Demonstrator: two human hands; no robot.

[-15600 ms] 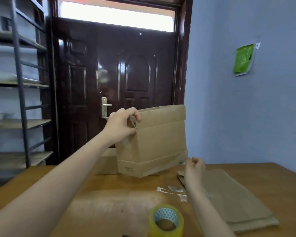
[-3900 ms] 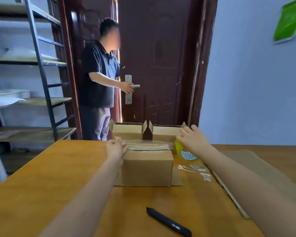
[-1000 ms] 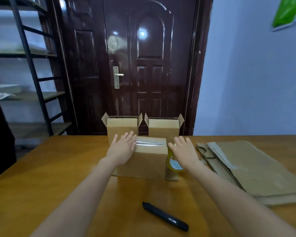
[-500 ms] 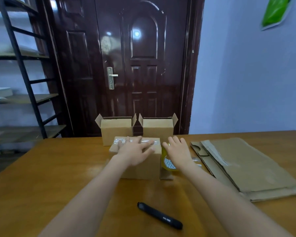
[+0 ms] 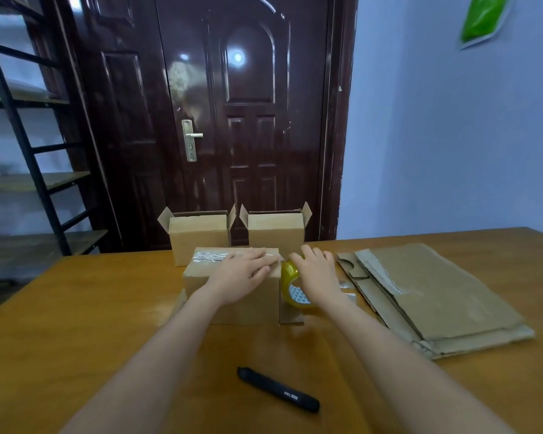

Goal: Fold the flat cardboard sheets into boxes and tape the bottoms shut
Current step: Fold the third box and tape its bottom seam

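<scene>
The left hand (image 5: pixel 243 272) is lying flat and open on the upside-down box (image 5: pixel 232 286) mid-desk, pressing the tape down, while the right hand (image 5: pixel 317 274) is probably closing on the tape roll (image 5: pixel 290 285) beside it.

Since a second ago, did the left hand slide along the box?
Yes. The left hand slid right along the top of the box, from its left end toward the tape roll, uncovering shiny tape behind it.
</scene>
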